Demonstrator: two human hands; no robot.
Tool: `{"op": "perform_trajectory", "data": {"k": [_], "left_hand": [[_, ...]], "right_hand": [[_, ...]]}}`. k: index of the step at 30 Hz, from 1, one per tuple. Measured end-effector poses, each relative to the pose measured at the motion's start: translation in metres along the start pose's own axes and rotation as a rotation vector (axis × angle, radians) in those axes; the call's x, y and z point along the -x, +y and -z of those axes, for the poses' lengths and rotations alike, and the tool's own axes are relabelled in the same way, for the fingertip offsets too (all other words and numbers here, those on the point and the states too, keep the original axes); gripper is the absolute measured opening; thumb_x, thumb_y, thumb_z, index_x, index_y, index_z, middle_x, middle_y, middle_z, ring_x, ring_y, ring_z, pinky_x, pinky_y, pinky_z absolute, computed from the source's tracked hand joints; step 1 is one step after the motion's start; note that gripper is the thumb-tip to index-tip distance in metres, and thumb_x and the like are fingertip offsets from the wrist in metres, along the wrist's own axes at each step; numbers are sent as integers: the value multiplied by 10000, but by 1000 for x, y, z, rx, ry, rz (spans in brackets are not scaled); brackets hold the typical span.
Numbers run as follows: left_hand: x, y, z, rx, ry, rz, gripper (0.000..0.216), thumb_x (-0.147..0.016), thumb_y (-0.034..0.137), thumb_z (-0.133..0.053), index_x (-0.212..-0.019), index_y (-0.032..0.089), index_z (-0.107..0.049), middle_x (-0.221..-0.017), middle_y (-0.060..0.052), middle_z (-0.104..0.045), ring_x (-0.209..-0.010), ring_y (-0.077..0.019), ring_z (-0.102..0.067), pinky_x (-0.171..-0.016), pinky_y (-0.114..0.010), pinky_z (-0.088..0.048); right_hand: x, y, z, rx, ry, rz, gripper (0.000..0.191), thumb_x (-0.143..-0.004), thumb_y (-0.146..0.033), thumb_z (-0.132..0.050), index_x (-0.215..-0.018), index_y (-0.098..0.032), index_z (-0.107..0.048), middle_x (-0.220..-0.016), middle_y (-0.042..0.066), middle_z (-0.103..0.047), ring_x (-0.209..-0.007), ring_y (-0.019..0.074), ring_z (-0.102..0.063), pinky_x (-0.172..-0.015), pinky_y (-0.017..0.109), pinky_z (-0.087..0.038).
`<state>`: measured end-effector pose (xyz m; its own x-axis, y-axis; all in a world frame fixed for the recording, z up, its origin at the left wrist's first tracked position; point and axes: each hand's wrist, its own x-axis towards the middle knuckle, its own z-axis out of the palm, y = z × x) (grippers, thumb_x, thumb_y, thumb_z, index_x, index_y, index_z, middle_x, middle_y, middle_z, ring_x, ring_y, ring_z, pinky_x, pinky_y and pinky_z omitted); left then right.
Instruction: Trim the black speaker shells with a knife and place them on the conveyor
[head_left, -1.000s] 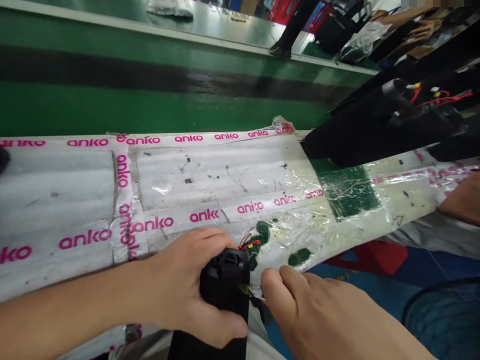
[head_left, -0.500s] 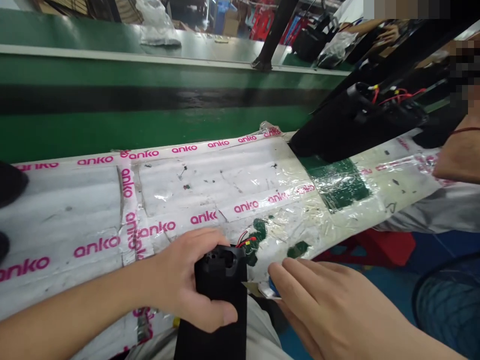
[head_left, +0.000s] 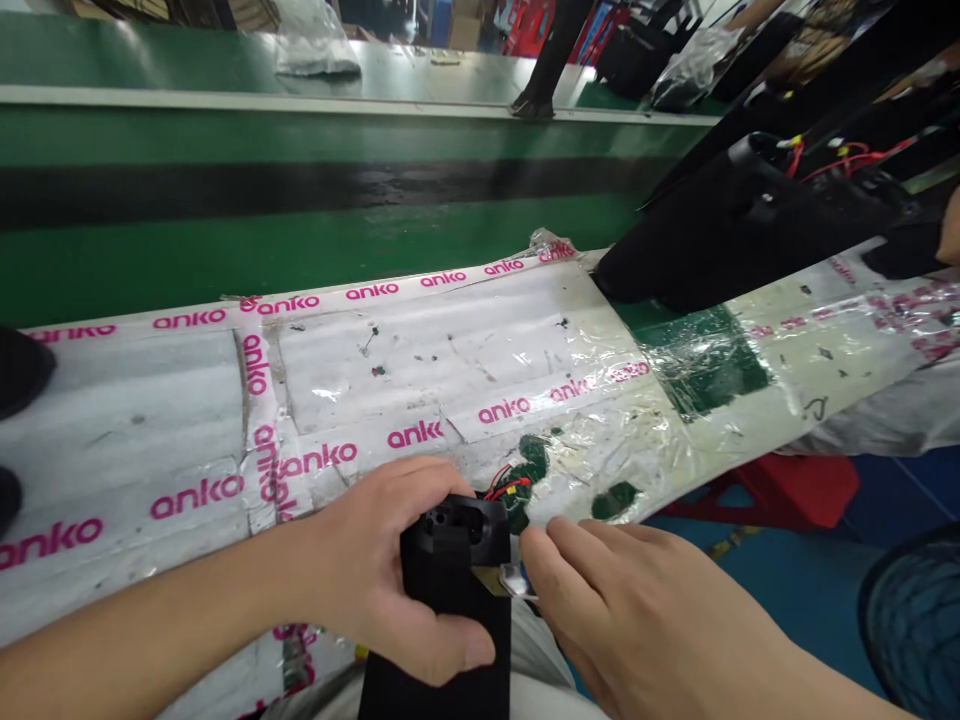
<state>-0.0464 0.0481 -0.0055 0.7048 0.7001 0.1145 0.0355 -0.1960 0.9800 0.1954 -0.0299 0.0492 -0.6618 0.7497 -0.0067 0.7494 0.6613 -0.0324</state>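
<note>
My left hand (head_left: 375,570) is wrapped round a black plastic housing (head_left: 450,590) at the near edge of the bench, thumb across its front. Red and black wires (head_left: 507,487) stick out of the housing's top end. My right hand (head_left: 630,620) is just to the right of it, fingertips pinched on a small pale piece (head_left: 516,580) that touches the housing's right side. What that piece is I cannot make out.
The bench top (head_left: 150,400) is covered in white foam and pink "anko" tape. A green conveyor (head_left: 300,220) runs behind it. More black housings with red wires (head_left: 750,220) lie at the right. A red stool (head_left: 780,490) stands below.
My right hand has moved left, bringing the small piece against the housing's side. The housing sits slightly further right in my left hand's grip.
</note>
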Motion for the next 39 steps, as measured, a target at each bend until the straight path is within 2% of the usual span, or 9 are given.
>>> {"op": "perform_trajectory", "data": {"k": [4,9,14,16,22,25,28,31,39], "left_hand": [[1,3,-4,-32,-9,-34,429,-562,379,-876,-845,237,-587,-759,66,-551,-641,-126,-493,-637,-303,-435],[0,10,-7,-85,36,-19,405,-591,358,-824,-814,255,-502,-750,62,-542,-686,-158,-538,-668,-309,-470],[4,14,-2,-189,-17,56,272,-664,319,-766,-820,251,-554,-723,47,-602,-625,-159,-562,-570,-284,-468],[8,10,1,-219,-3,29,240,-707,345,-755,-868,264,-595,-751,38,-659,-625,-173,-605,-546,-276,-500],[20,-1,-3,-289,68,27,358,-784,501,-762,-1075,318,-660,-848,33,-769,-690,-228,-729,-578,-294,-609],[29,0,-7,-354,85,115,412,-811,560,-743,-1136,324,-653,-917,4,-789,-784,-287,-771,-647,-363,-656],[38,6,-7,-482,91,129,692,-796,512,-812,-1418,373,-543,-1268,-61,-798,-1098,-410,-797,-874,-511,-708],[41,20,0,-552,-11,197,1063,-767,424,-891,-1662,432,-318,-1624,-100,-618,-1419,-476,-659,-1142,-624,-611],[25,29,17,-203,-148,405,1137,-692,640,-963,-1667,388,-435,-1668,-132,-579,-1496,-495,-583,-1171,-686,-563]], "right_hand": [[2,-5,3,69,-56,-29,581,-621,-58,-540,-1163,-244,-444,-756,-32,-633,-522,188,-569,-496,368,-315],[0,-7,11,85,-80,-59,446,-678,-80,-590,-1057,-264,-441,-676,-45,-572,-427,174,-479,-456,365,-230],[-28,-3,28,-84,-475,-49,256,-799,-126,-680,-957,-255,-525,-745,-3,-629,-520,197,-566,-441,373,-77],[-37,5,37,-146,-513,-37,215,-851,-150,-708,-988,-244,-570,-791,-10,-666,-557,183,-568,-428,359,-93],[-10,21,71,-372,-315,-318,43,-1036,-242,-588,-1041,-204,-607,-869,41,-699,-637,177,-550,-542,343,-221],[9,8,62,-631,-142,-550,251,-1132,-409,-429,-1092,-213,-580,-889,49,-690,-747,192,-618,-635,322,-400],[12,-20,25,-1008,-44,-668,470,-964,-667,-702,-1121,-250,-552,-897,10,-683,-755,186,-650,-605,282,-477],[3,-48,-17,-1464,59,-762,744,-734,-800,-857,-1135,-278,-511,-956,7,-692,-813,217,-699,-624,298,-538],[3,-54,-32,-1906,122,-889,943,-642,-659,-1009,-1365,-283,-534,-1134,59,-733,-1029,290,-737,-828,381,-595]]}}
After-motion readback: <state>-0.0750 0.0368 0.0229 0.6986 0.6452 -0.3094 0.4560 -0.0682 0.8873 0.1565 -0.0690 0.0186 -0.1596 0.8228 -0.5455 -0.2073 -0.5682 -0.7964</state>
